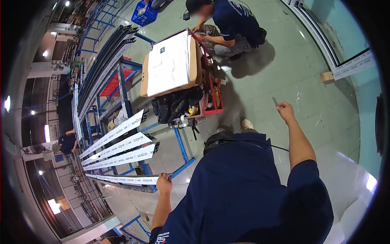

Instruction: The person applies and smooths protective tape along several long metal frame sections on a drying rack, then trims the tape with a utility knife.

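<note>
My left hand (164,184) is closed on the end of a long profile (126,179) with white printed film, the lowest of several on a blue rack. In my right hand (285,112), held out over the green floor, is a small flat grey strip (275,101), pinched between the fingers. Other film-covered profiles (122,153) lie just above my left hand, their cut ends toward me. What the strip is made of cannot be made out.
A red cart (218,110) bears cardboard, white sheets (168,65) and a black bag (175,106). Beyond it a person (235,24) crouches. A blue crate (144,14) stands farther back. A window frame (331,61) leans at right, by a wooden block (326,76).
</note>
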`<control>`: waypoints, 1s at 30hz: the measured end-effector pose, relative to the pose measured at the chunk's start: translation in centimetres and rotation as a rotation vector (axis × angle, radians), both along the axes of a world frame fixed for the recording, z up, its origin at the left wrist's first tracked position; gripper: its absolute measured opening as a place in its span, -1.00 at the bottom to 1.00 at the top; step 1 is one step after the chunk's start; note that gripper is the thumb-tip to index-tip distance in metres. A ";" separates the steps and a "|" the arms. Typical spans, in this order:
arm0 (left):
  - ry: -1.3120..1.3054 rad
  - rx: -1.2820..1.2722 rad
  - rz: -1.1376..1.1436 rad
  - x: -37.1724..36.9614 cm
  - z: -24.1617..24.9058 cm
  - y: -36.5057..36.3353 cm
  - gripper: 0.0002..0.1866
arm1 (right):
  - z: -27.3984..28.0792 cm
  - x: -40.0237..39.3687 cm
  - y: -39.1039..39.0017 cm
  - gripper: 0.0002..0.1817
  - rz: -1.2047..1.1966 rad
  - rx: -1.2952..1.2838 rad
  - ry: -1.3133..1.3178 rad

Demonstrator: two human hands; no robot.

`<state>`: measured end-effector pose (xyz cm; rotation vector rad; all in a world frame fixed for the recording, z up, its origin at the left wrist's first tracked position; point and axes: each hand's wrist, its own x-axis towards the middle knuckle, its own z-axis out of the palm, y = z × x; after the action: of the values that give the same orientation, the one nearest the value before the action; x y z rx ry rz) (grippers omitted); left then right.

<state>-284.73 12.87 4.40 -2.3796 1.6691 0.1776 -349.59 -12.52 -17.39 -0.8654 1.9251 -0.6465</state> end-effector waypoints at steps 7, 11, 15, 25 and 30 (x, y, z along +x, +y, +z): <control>0.001 -0.034 0.062 -0.9 0.3 -0.3 -0.93 | -3.1 -1.6 1.9 -0.89 0.004 0.123 0.039; 0.014 -0.025 0.110 -0.5 0.1 -0.7 -0.91 | -4.2 -3.2 3.4 -0.90 -0.049 0.194 0.048; 0.018 -0.057 0.101 -0.3 -0.1 -0.3 -0.90 | -3.7 -3.7 3.5 -0.91 -0.081 0.243 0.042; 0.083 0.081 0.153 1.2 -0.2 -0.4 -0.93 | -2.8 -2.6 -0.4 -0.90 -0.032 0.156 -0.022; 0.211 0.048 0.232 1.7 -0.3 -0.2 -0.90 | -2.2 -2.3 -0.9 -0.90 0.021 0.136 0.010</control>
<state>-282.99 12.65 4.06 -2.5889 1.4458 0.5188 -351.85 -13.44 -19.61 -0.8032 1.9420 -0.4931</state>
